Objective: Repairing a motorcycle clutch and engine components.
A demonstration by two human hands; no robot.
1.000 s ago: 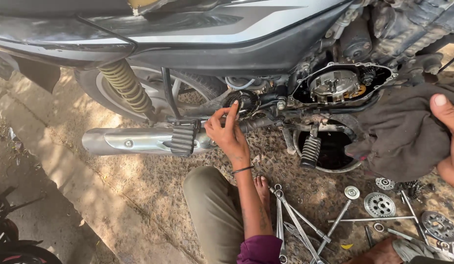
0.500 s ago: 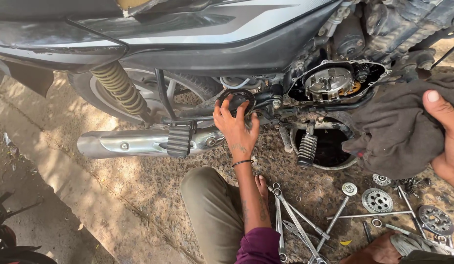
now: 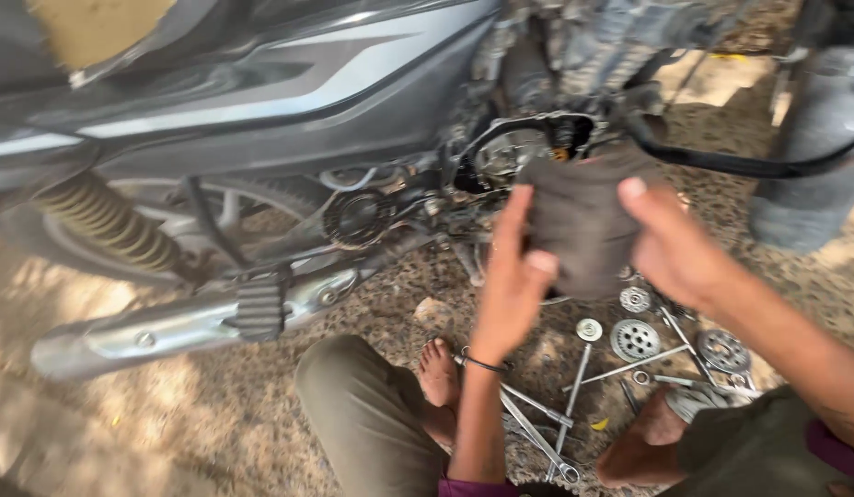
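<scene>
I sit on the ground beside a grey motorcycle (image 3: 289,101). Both hands hold a dark grey rag (image 3: 579,221) in front of the open engine case (image 3: 514,147). My left hand (image 3: 514,276) grips the rag's left edge, with a thin band on its wrist. On the rag's right side, my right hand (image 3: 675,244) pinches the cloth, thumb up. The rag covers part of the engine opening.
A chrome exhaust pipe (image 3: 183,322) with a black footrest (image 3: 257,308) lies low at the left. A yellowish rear shock spring (image 3: 100,221) is at far left. Wrenches (image 3: 537,423) and round clutch plates (image 3: 634,339) lie by my bare feet (image 3: 439,373).
My left hand left the motorcycle's lower frame and came right to take the rag. The right hand brought the rag toward the middle. The view swung right and closer.
</scene>
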